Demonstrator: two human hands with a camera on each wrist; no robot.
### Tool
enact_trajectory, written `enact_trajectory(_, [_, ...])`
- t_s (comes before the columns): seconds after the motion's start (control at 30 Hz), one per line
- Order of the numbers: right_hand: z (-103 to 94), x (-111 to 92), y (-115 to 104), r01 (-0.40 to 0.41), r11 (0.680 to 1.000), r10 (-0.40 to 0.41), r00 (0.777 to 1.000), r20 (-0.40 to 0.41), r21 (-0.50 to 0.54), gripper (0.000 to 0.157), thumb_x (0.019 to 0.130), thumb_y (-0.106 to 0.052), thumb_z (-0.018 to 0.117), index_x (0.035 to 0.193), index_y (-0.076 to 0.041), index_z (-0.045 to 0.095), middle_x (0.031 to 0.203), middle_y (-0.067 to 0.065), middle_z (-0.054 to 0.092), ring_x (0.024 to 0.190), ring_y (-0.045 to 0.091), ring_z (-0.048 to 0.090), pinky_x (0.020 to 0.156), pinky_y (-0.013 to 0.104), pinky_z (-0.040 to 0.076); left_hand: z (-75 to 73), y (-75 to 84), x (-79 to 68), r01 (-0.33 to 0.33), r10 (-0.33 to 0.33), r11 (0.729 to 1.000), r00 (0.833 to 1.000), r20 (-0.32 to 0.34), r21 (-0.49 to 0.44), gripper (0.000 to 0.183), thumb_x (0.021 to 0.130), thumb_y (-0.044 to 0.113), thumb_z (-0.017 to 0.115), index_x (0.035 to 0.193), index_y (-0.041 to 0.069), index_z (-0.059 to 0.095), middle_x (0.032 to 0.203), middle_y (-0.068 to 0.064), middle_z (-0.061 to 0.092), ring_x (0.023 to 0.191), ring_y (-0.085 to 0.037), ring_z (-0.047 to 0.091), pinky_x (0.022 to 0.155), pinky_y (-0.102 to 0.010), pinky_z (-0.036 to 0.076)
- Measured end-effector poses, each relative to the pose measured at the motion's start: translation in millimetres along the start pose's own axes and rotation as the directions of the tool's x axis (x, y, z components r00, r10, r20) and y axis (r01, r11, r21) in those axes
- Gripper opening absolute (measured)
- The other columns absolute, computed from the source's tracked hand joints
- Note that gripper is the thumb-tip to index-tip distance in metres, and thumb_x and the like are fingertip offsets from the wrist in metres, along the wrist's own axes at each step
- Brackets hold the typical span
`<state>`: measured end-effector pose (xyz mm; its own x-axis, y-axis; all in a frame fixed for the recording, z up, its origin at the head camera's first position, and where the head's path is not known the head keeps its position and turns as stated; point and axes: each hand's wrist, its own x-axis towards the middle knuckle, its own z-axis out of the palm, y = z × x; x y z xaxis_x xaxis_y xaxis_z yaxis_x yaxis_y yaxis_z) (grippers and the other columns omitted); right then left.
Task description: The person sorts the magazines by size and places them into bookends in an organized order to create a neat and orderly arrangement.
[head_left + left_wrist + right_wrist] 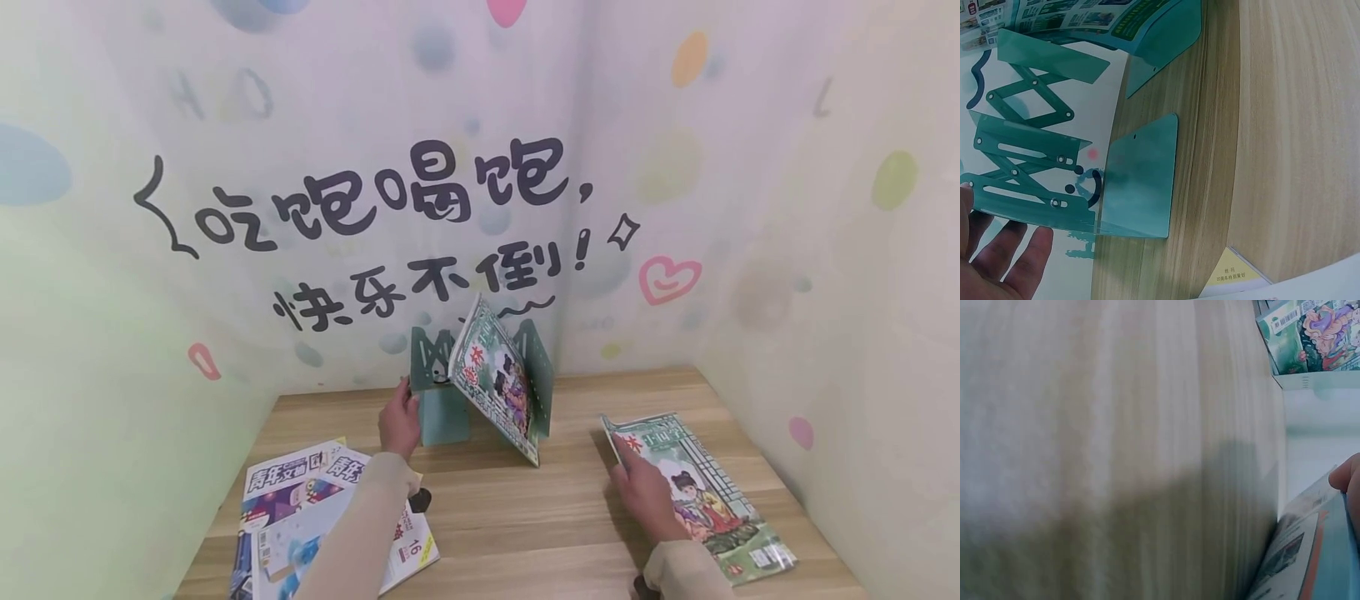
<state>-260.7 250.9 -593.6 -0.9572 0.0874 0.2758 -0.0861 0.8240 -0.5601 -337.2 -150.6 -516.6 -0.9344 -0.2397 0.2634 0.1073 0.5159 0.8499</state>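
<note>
Currently, your right hand is pinching the magazine, bench three o'clock, by its nine-o'clock edge: probably floppy, slick, best held there. Left hand fingers are pinching the bookend, twelve o'clock.

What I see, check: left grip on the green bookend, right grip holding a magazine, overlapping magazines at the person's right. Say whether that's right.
The side is wrong: the head view shows the overlapping magazines at the person's left. The left grip is on the green bookend and the right grip holds a magazine.
</note>
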Motion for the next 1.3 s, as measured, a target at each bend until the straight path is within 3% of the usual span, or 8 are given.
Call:
enact_trajectory(0.3, [-0.4,2.3,2.1,0.043,0.999,-0.043,0.999,-0.01,0.009,0.051,0.089,-0.001,0.049,0.139,-0.009,0.053,0.1,0.02,0.065,0.062,0.023,0.049,0.052,0.034,0.04,0.6,0.4,-0.5,-0.009,0.009,1.0,1.0,-0.006,0.0,0.044,0.101,0.01,0.05,0.144,0.006,0.044,0.138,-0.02,0.052,0.123,-0.038,0.053,0.099,-0.051,0.045])
enact_trajectory(0.43, [0.5,2.2,3.2,0.048,0.999,-0.047,0.998,-0.042,0.024,0.051,0.088,-0.001,0.049,0.137,-0.008,0.055,0.075,0.012,0.058,0.055,0.019,0.042,0.048,0.032,0.036,0.1,1.0,-1.3,0.001,-0.001,1.0,1.0,-0.001,-0.004,0.044,0.102,0.011,0.049,0.145,0.006,0.043,0.14,-0.02,0.051,0.124,-0.038,0.052,0.1,-0.051,0.045])
enact_trajectory(0.57, [-0.1,2.4,4.8,0.047,0.999,-0.045,0.996,-0.074,0.022,0.05,0.086,0.0,0.051,0.135,-0.008,0.057,0.064,0.008,0.05,0.051,0.019,0.039,0.045,0.033,0.035,-0.5,1.7,-1.5,-0.004,0.004,1.0,1.0,0.0,-0.001,0.043,0.102,0.011,0.048,0.145,0.006,0.043,0.14,-0.019,0.05,0.123,-0.038,0.052,0.099,-0.051,0.045])
enact_trajectory(0.7, [-2.1,2.4,5.7,0.034,0.999,-0.031,0.996,-0.084,0.035,0.05,0.085,0.001,0.054,0.134,-0.008,0.057,0.071,0.015,0.057,0.052,0.021,0.042,0.045,0.032,0.035,-0.5,1.9,-2.0,-0.022,0.022,1.0,1.0,-0.003,0.006,0.043,0.102,0.01,0.049,0.144,0.005,0.043,0.14,-0.02,0.05,0.123,-0.038,0.053,0.098,-0.05,0.046])
enact_trajectory(0.87, [-5.0,2.5,5.4,0.012,0.999,-0.009,0.997,-0.072,0.042,0.051,0.083,0.003,0.057,0.133,-0.008,0.057,0.093,0.026,0.064,0.063,0.028,0.051,0.049,0.034,0.039,-0.5,1.4,-2.8,-0.027,0.027,1.0,1.0,-0.009,0.008,0.043,0.102,0.009,0.049,0.144,0.004,0.044,0.139,-0.02,0.051,0.122,-0.038,0.053,0.098,-0.051,0.046])
enact_trajectory(0.97, [-6.1,2.5,5.1,-0.001,0.999,0.003,0.999,-0.045,0.05,0.05,0.086,0.003,0.056,0.135,-0.008,0.056,0.101,0.027,0.064,0.067,0.03,0.053,0.051,0.035,0.04,-0.4,0.6,-2.2,-0.024,0.024,1.0,1.0,-0.009,0.007,0.043,0.102,0.01,0.049,0.144,0.005,0.044,0.14,-0.02,0.051,0.123,-0.038,0.053,0.098,-0.051,0.046])
enact_trajectory(1.13, [-4.9,-0.7,3.4,0.024,0.997,-0.018,0.997,-0.081,0.071,0.048,0.089,0.002,0.056,0.137,-0.006,0.054,0.108,0.029,0.063,0.07,0.031,0.054,0.056,0.038,0.043,-1.4,1.5,-2.2,-0.032,0.033,0.999,0.999,-0.012,0.016,0.043,0.102,0.01,0.048,0.144,0.004,0.044,0.139,-0.02,0.051,0.122,-0.038,0.053,0.099,-0.05,0.046])
enact_trajectory(1.3, [-3.0,-5.0,-4.2,-0.024,0.991,0.034,0.996,-0.078,0.128,0.05,0.095,-0.004,0.055,0.144,-0.007,0.046,0.122,0.03,0.058,0.081,0.034,0.055,0.064,0.042,0.045,0.2,0.0,-2.2,-0.034,0.034,0.999,0.999,-0.014,0.015,0.043,0.102,0.009,0.049,0.144,0.004,0.044,0.138,-0.021,0.052,0.122,-0.039,0.053,0.098,-0.051,0.046])
